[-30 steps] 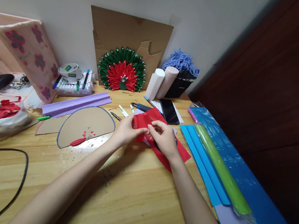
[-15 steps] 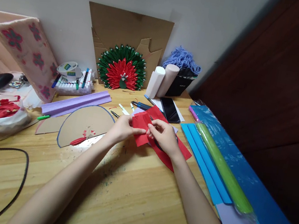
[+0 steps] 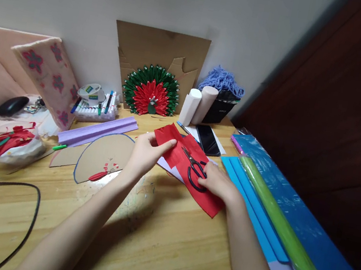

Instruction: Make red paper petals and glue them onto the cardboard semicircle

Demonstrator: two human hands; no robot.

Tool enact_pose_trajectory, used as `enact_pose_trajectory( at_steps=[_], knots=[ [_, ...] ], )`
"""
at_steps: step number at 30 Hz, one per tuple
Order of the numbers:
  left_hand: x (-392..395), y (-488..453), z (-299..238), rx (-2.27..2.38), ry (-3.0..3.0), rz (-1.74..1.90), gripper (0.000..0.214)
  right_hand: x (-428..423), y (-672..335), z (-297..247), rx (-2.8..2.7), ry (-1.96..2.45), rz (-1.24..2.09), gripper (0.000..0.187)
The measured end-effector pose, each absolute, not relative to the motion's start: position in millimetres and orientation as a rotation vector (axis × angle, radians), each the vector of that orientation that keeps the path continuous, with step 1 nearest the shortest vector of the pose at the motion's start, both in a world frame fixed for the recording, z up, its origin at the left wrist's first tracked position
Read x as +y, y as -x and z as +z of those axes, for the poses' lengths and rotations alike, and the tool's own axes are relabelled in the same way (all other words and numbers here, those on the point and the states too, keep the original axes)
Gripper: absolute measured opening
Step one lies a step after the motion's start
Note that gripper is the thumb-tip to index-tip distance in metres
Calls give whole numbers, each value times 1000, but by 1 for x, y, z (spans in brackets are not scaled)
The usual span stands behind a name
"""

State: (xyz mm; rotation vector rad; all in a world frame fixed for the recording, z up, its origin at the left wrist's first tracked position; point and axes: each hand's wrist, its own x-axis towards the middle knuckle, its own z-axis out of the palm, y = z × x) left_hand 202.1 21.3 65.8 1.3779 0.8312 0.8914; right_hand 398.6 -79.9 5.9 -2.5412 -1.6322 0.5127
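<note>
I watched the scissors (image 3: 193, 161) slant tip-first toward the peacock (image 3: 154, 95), held loop-end by my right grip (image 3: 218, 181); left grip (image 3: 145, 154) pinched red paper (image 3: 168, 135).

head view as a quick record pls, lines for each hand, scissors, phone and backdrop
left hand: pinches a smaller red piece between thumb and fingers
right hand: at the handles of the scissors; grip unclear
scissors: over the larger red sheet, tips toward the left hand
phone: dark screen, beyond the larger red sheet
backdrop: green-and-red ornament before a cardboard panel
</note>
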Motion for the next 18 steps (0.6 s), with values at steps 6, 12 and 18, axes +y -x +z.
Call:
enact_pose_trajectory(
  at_steps=[6,12,18],
  knots=[
    [38,-202,66,842,-1423,1053,24,-71,-394,7,-1417,2384,459,14],
    [52,-194,62,934,-1486,1239,22,-73,-359,25,-1061,1327,1133,47],
    [54,-190,67,984,-1470,1372,21,-84,-309,15,-1147,996,1543,72]
  ],
)
